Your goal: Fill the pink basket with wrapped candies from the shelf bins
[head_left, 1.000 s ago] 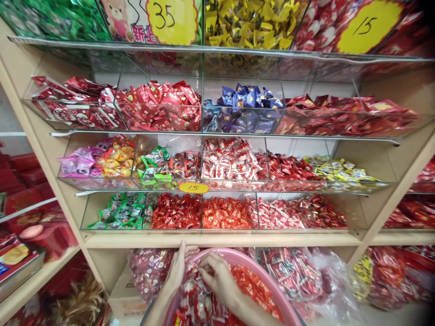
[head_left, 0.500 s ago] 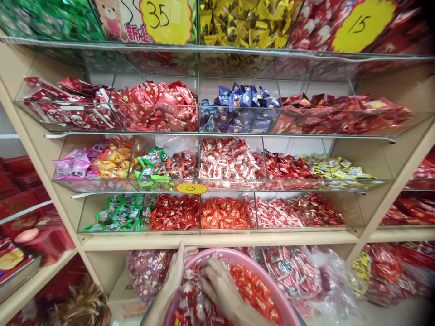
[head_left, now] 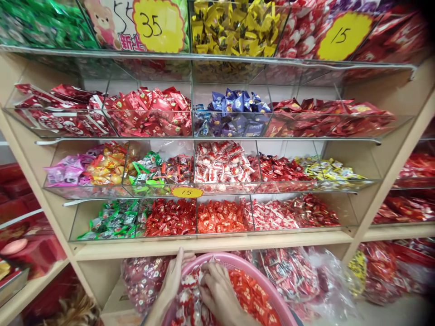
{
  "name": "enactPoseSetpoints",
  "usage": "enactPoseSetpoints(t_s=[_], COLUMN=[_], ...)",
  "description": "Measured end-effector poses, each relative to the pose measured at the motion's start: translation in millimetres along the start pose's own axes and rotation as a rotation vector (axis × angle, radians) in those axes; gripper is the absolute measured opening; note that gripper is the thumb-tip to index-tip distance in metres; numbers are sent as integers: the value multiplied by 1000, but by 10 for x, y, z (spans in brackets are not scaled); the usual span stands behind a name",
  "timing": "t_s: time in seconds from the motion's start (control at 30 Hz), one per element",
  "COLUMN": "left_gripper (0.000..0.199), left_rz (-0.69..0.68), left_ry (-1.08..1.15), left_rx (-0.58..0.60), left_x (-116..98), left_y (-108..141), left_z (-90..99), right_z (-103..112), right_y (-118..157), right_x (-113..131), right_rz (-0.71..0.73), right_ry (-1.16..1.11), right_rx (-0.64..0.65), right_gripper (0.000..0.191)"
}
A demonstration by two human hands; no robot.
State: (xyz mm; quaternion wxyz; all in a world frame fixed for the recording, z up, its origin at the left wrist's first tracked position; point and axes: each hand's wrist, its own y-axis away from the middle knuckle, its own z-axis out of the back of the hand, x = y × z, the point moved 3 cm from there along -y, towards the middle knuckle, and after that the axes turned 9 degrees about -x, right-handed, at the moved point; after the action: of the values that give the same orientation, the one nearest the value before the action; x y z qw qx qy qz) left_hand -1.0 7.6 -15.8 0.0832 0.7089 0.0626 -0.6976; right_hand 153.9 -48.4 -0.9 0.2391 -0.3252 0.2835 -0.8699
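Low in the head view is a pink plastic basket of wrapped candies. Orange-red wrapped candies fill its right side, and clear-and-red wrapped candies lie on the left. My right hand is inside the basket, its fingers curled down and closed on the candies at the left; the fingertips are partly hidden. At the basket's left rim is my left hand, thumb up and fingers stretched out, with no candy visible in it. Its palm side faces the basket; whether it presses the rim is unclear.
Ahead stands a wooden shelf with tiers of clear bins holding candies in several colours. Yellow price tags hang on some. Below the ledge are plastic bags of candies and a cardboard box. Red goods fill the left shelf.
The view has shifted a little, so the shelves sit slightly further left and lower. My right hand stays among the candies with a small movement; my left hand keeps its place at the rim.
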Motion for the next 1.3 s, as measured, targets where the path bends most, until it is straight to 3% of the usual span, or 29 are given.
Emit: enactPoseSetpoints(t_s=[0.1, 0.37, 0.5, 0.63, 0.77, 0.9, 1.0, 1.1, 1.3], left_gripper=[65, 62, 64, 66, 71, 72, 72, 71, 68], left_rz=[-50, -68, -62, -48, -16, -21, -34, -35, -40], left_ry=[-21, -32, -13, -13, -18, -26, -23, -18, -11], left_rx=[76, 68, 73, 73, 82, 90, 83, 78, 81], left_x=[23, 58, 62, 61, 82, 85, 79, 77, 51], left_y=[-20, -48, -48, -60, -81, -77, -71, -71, -46], left_z=[-4, 4, 11, 18, 11, 3, 4, 9, 22], right_z=[-21, -79, 116, 764, 1601, 2152, 2280, 2261, 2160], right_y=[14, 71, -33, -518, -1326, -2102, -2454, -2609, -2695], right_x=[-29, -84, -60, -9, -3, -126, -206, -244, -323], right_rz=[4, -27, -11, 84, 201, 9, -169, -297, -364], right_ry=[-3, 8, 46, 93, 189, 363, 526, 632, 667], right_rx=[-23, -26, -57, -195, -394, -489, -437, -357, -353], right_gripper=[17, 19, 14, 2, 15, 20, 20, 22, 20])
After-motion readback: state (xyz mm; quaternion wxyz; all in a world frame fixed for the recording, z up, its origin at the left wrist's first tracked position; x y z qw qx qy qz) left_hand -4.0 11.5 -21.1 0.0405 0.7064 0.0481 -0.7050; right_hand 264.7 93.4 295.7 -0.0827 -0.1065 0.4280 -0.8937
